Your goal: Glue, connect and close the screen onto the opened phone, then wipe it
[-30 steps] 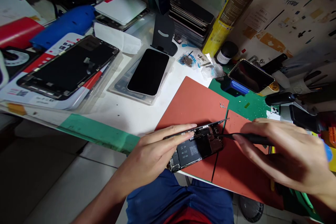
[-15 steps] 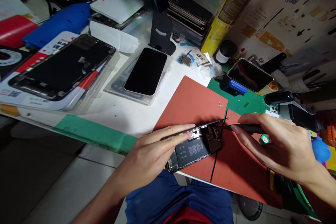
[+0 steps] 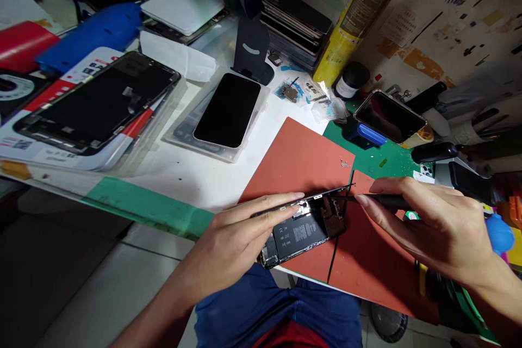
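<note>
An opened phone (image 3: 304, 231) lies on the reddish-brown mat (image 3: 302, 149) near the table's front edge, its battery and inner parts showing. Its screen part is tilted up along the far side. My left hand (image 3: 240, 239) holds the phone at its left end, fingers stretched along the raised screen part and fingertips close together. Pinched between the thumb and fingers of my right hand (image 3: 428, 223) is a slim black tool (image 3: 387, 200). The thin tip of this tool reaches to the right end of the phone, by the gap under the raised part; its exact contact is hidden.
Left of the mat lies another phone (image 3: 228, 111) on a clear case. Farther left, a detached screen (image 3: 101, 103) rests on a white and red box. Behind stand stacked phones (image 3: 297, 16), a yellow spray can (image 3: 353, 16) and a dark jar (image 3: 351, 80). A propped phone (image 3: 389, 117) is at right.
</note>
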Motion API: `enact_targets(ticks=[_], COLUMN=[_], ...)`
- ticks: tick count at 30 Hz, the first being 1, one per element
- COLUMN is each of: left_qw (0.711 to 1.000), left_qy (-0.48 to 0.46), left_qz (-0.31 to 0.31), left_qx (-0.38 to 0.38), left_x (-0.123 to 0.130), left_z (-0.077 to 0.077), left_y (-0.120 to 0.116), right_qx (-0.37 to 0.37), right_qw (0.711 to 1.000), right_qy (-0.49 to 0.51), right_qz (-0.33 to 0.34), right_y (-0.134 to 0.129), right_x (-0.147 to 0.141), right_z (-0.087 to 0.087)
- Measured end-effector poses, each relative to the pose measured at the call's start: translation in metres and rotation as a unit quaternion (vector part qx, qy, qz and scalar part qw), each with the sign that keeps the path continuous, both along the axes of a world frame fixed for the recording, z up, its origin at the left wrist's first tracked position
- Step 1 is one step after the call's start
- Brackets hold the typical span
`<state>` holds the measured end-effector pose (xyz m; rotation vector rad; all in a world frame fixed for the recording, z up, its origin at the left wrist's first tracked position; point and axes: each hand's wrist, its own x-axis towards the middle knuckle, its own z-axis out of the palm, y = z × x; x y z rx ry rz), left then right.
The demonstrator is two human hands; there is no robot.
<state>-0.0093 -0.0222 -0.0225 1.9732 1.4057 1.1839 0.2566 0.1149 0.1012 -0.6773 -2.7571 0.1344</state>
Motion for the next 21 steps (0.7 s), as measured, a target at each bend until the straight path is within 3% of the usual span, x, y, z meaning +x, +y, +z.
enact_targets(ticks=[5,21], left_qw=[1.0,1.0], left_qy=[-0.003,-0.004], left_qz=[0.001,0.001], left_qx=[0.0,0.0], left_x=[-0.0001,-0.0012], left_z=[-0.0007,0.0009], left_y=[-0.0001,-0.0004], right_qx=[-0.045,-0.038], right_qw=[0.998,0.999], right_qy=[-0.022,-0.015], right_qz=[0.03,0.02], right_y=[0.0023,0.0024], right_x=[0.003,0.0088], right_z=[0.0028,0.0017])
